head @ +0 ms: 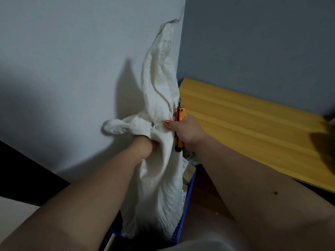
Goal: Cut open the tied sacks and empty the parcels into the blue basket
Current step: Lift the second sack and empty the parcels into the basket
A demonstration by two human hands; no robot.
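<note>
A pale grey wall filled the left of the head view, meeting a darker blue-grey wall at a corner, with a yellow wooden board lying along the foot of the darker wall on my right.

In front of that corner I held a white woven sack upright. Its body hung down between my forearms, its lower end inside the blue basket, whose rim showed just to the right of the cloth. Its loose top rose in a long crumpled tail along the wall corner, and 1 twisted end stuck out to the left at the knot.

My left hand gripped the sack just under the knot, fingers curled into the fabric and mostly buried in it. My right hand was closed round orange-handled scissors, held upright against the right side of the sack's neck; the thumb, with an orange-painted nail, pressed toward the knot. I could not tell whether the blades were parted, as the cloth hid them.

In the basket, to the right of the sack, lay parcels: brown cartons and printed labels, partly hidden by the sack.
</note>
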